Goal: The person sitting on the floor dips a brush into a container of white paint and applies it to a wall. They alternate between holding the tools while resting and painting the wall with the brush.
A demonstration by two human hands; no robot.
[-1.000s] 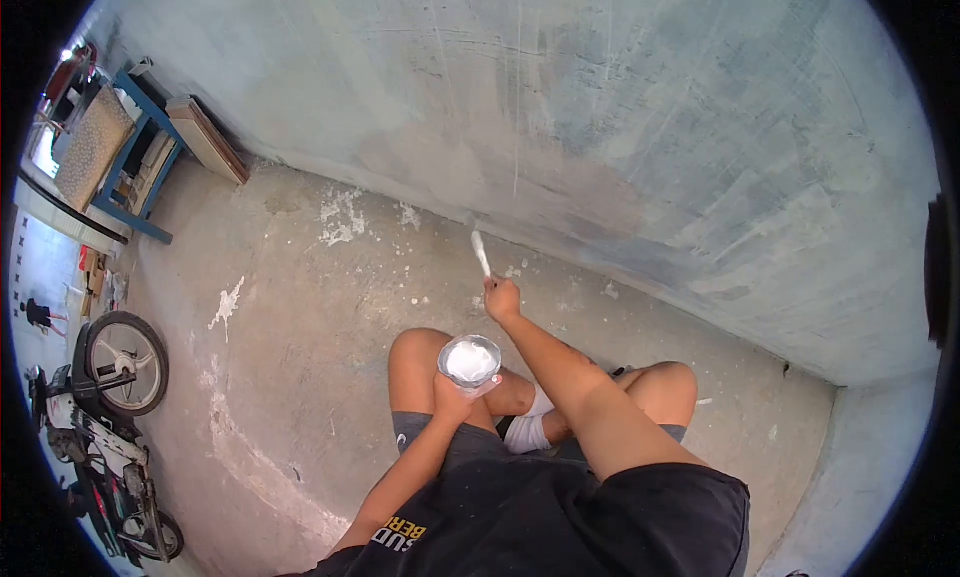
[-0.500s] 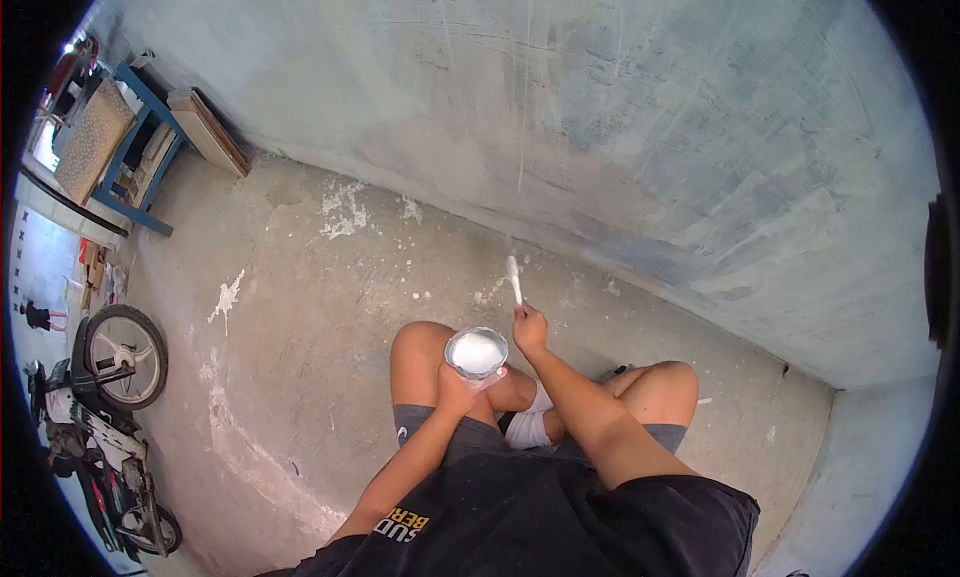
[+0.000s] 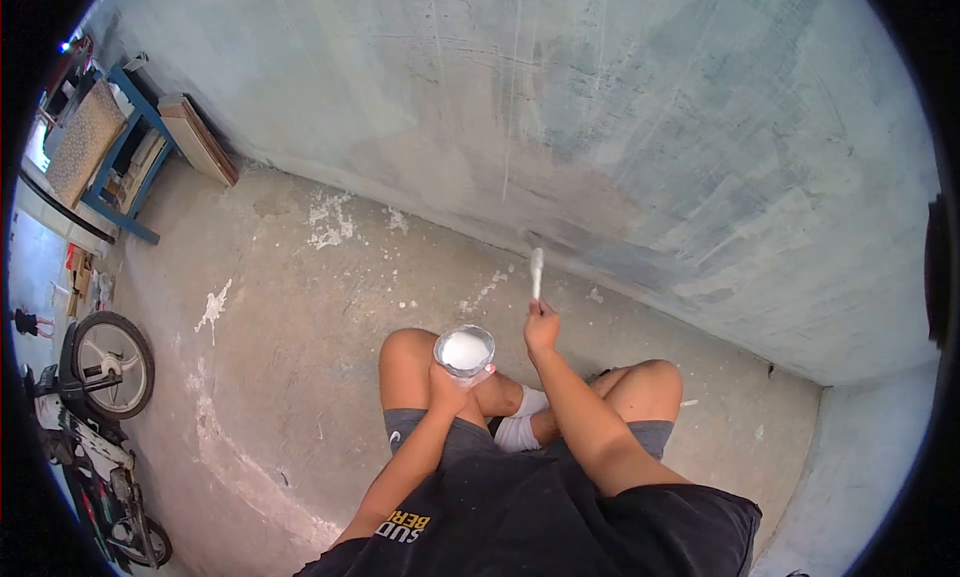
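Note:
My left hand (image 3: 457,386) is wrapped round a small tub of white paint (image 3: 465,351), held above my crossed legs. White paint shows inside it and smears its rim. My right hand (image 3: 541,328) grips a paintbrush (image 3: 538,269) by the handle, its bristle end coated white and pointing away from me. In this view the brush tip overlaps the foot of the wall (image 3: 520,107), whose blue-grey surface is patchy and streaked.
The concrete floor (image 3: 290,357) has white splatters near the wall. At the left stand a motorcycle (image 3: 112,367) and a blue wooden bench (image 3: 125,167), with boards (image 3: 198,139) leaning beside it. A second wall (image 3: 860,457) meets the first at the right.
The brush in my right hand has moved slightly to the right and nearer the wall's base. The paint tub has shifted slightly left in view, and the whole view has turned a little.

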